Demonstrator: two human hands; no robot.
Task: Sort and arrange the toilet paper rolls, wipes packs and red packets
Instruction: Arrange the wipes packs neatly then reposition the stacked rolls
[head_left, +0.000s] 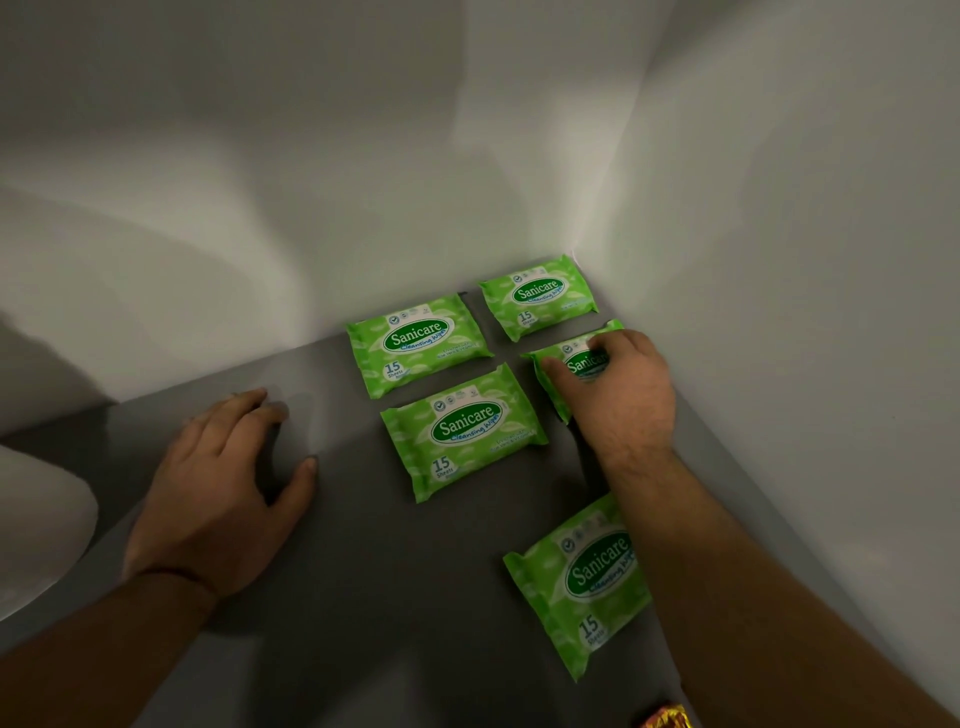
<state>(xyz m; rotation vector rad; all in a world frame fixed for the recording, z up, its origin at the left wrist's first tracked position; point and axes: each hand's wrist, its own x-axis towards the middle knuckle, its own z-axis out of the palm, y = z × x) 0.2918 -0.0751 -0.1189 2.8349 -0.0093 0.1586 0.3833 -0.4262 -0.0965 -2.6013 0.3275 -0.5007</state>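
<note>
head view: five green wipes packs lie label-up on the grey surface (363, 597) in a corner of white walls. four form a two-by-two block: far-right pack (537, 296), far-left pack (418, 345), near-left pack (462, 431) and held wipes pack (584, 364). the right hand (623, 395) grips the held wipes pack, fingers curled over its top. the left hand (218, 493) rests flat on the surface, fingers spread, holding nothing. the fifth pack (576, 587) lies nearer, apart from the block. a red packet (667, 719) shows at the bottom edge.

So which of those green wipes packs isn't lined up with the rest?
The pack nearest the camera, partly under the right forearm: it lies tilted and apart, while the other four sit two-by-two in the corner.
</note>
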